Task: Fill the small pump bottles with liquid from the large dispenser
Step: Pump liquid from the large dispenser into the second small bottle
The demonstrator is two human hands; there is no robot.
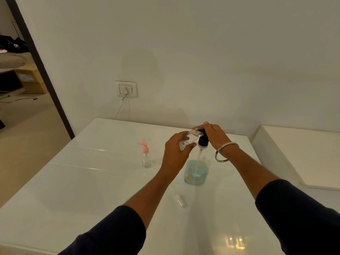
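The large dispenser [196,173] is a clear bottle holding pale blue-green liquid, standing mid-table under its black pump head [203,141]. My right hand [214,134] lies over that pump head, fingers bent down on it. My left hand [176,151] grips a small clear bottle [189,139] with no cap, tilted so its open neck meets the pump's spout. Another small clear bottle with a pink pump [146,155] stands upright to the left. A clear loose pump with its tube [179,197] lies on the table in front of the dispenser.
The white glossy table [82,190] runs to the wall. A lower white surface [303,155] adjoins it on the right. A wall socket with a plugged cable [126,89] is behind the table. An open doorway lies at far left.
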